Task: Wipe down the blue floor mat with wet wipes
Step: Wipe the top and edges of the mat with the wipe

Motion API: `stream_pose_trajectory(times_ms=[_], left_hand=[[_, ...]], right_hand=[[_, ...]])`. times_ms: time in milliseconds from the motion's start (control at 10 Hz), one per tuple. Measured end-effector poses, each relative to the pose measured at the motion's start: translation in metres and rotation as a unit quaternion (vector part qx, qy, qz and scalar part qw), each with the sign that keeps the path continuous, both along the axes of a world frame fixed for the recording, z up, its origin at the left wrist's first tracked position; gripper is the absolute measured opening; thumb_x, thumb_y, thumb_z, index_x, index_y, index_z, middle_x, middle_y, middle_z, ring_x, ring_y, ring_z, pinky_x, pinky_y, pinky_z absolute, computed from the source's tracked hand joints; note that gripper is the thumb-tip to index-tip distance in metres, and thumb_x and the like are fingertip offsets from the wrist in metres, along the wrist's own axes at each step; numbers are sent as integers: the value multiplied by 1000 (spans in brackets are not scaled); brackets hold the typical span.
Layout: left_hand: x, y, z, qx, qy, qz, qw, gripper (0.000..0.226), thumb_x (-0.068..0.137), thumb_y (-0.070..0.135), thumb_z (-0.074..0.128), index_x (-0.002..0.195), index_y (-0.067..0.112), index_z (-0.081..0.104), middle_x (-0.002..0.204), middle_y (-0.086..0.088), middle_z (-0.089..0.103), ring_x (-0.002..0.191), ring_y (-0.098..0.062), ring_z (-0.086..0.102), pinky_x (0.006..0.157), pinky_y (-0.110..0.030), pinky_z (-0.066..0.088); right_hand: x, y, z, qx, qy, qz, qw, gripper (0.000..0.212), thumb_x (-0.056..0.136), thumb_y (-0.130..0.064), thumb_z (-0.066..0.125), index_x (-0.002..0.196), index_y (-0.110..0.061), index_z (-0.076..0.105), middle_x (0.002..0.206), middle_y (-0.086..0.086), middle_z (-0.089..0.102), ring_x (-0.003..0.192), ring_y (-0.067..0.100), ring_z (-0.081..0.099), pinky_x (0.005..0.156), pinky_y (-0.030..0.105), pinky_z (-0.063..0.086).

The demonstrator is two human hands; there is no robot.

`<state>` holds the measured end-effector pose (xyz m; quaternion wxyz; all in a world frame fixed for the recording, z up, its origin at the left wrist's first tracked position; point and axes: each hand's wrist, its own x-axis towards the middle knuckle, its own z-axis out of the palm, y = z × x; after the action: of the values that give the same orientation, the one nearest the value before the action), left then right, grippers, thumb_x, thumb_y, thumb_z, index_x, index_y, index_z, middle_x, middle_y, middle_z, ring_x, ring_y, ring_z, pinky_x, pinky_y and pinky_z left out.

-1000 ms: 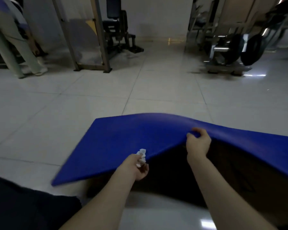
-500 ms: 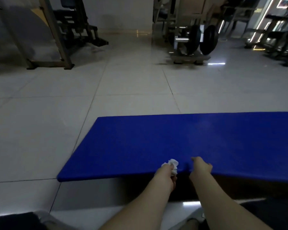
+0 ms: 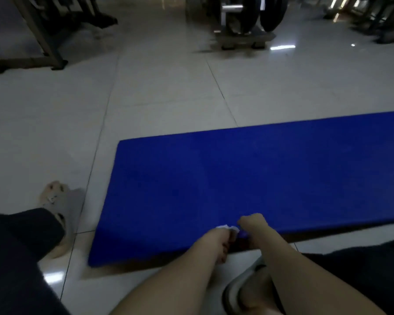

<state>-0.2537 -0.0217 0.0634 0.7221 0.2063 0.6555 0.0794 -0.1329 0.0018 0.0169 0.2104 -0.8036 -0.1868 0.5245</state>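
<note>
Tiled floor (image 3: 157, 98), blue mat (image 3: 237, 178), white wipe (image 3: 227, 228)

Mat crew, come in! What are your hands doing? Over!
Left hand holds wet wipe. Right hand grips blue mat at its near edge, slightly raised. Sandalled foot close below that edge. Over.

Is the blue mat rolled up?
No, the mat lies unrolled on the tiled floor, its broad blue top facing up.
</note>
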Motion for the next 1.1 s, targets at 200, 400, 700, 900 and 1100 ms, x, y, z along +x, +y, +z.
stream_pose_trajectory(times_ms=[200,400,700,900,1100], left_hand=[[-71,39,-72,155,163,-275,935,37,103,42,48,122,13,60,116,-7,64,98,-22,62,84,-34,53],[-129,49,-83,146,36,-318,936,17,94,20,60,109,18,67,108,-8,71,91,-18,65,78,-31,56],[-285,67,-169,91,494,-70,862,96,65,71,76,133,11,43,134,-20,45,118,-41,49,95,-54,50],[-313,49,-176,28,448,-8,893,119,35,80,87,125,10,53,120,-15,62,99,-36,64,77,-43,57],[-305,16,-165,-4,468,-50,882,122,56,72,87,143,7,33,140,-20,45,122,-40,51,89,-48,48]], right_hand=[[-75,-17,-27,34,-4,95,995,36,90,-38,69,81,-4,63,75,23,65,64,33,65,67,57,61],[-120,-12,-48,66,-49,102,991,38,87,-40,75,81,-2,72,76,14,73,72,26,70,74,43,62],[-53,-22,-119,-29,-210,63,975,49,71,-63,57,75,-16,70,71,4,71,66,26,69,67,39,61],[-57,-30,-128,-26,-225,84,970,25,93,-37,58,81,-16,57,95,13,65,76,27,61,76,44,56],[-67,-43,-122,-57,-262,146,952,35,97,-44,49,97,-10,59,100,9,61,82,25,59,75,35,49]])
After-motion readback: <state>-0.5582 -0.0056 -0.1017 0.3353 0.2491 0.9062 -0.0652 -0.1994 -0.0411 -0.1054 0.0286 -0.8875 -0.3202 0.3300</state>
